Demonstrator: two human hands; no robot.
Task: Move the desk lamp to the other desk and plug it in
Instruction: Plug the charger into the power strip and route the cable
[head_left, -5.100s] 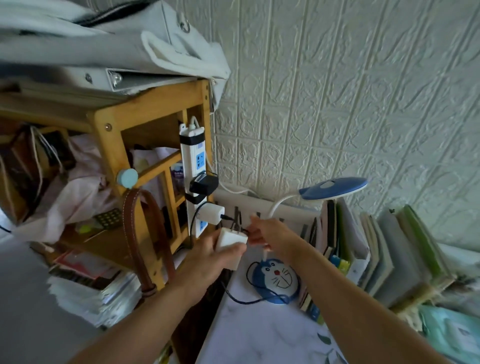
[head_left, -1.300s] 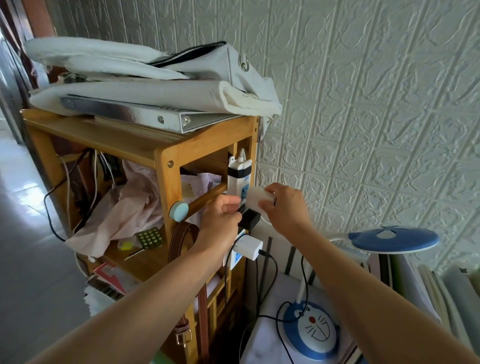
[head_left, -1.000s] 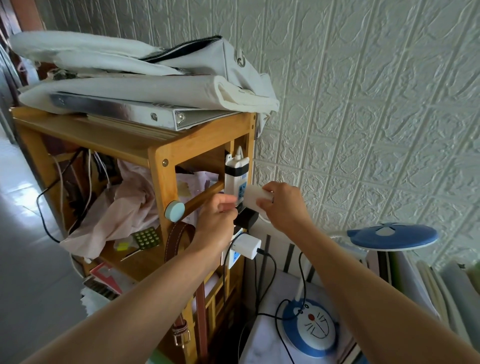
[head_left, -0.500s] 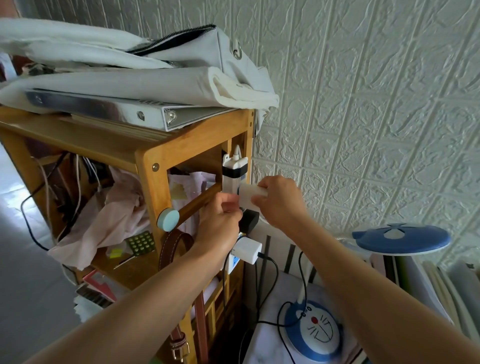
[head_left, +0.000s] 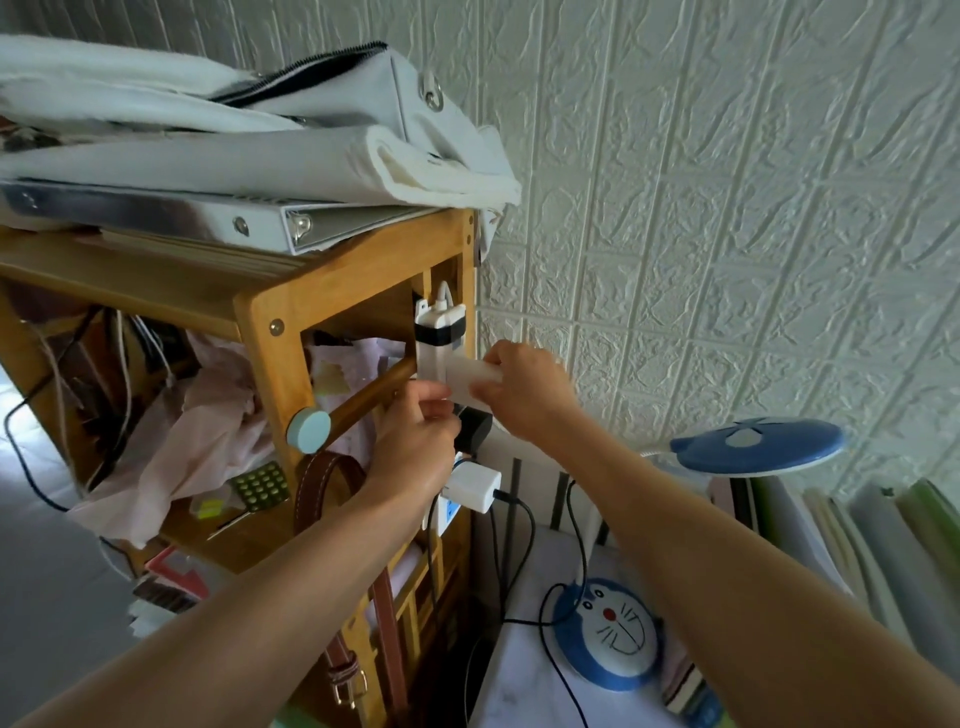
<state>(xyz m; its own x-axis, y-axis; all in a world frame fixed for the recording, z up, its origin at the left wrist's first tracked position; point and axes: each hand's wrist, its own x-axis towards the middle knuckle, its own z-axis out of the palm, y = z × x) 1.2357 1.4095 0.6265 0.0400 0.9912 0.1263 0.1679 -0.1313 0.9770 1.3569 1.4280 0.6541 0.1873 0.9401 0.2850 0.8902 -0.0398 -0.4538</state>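
Observation:
The blue desk lamp stands on the marble-look desk at lower right, its round cartoon-face base (head_left: 610, 631) below its blue head (head_left: 756, 447). Its black cord (head_left: 543, 618) loops up toward a white power strip (head_left: 439, 332) fixed upright on the wooden shelf's post. My right hand (head_left: 524, 389) grips a white plug adapter (head_left: 467, 376) pressed against the strip's upper socket. My left hand (head_left: 415, 447) holds the strip just below it, fingers closed around its edge. A black adapter (head_left: 475, 431) and another white adapter (head_left: 475, 491) sit lower on the strip.
The wooden shelf (head_left: 270, 322) at left carries a binder (head_left: 208, 221) and white bags (head_left: 260, 140) on top, with cloth and cables inside. A brown strap (head_left: 322, 483) hangs from a peg. Upright books (head_left: 857, 551) line the desk's right side. A textured wall is behind.
My right hand has kept the white adapter at the strip's top socket and pushed it closer in; my left hand stays on the strip. Earlier the adapter was held low, above the lamp base.

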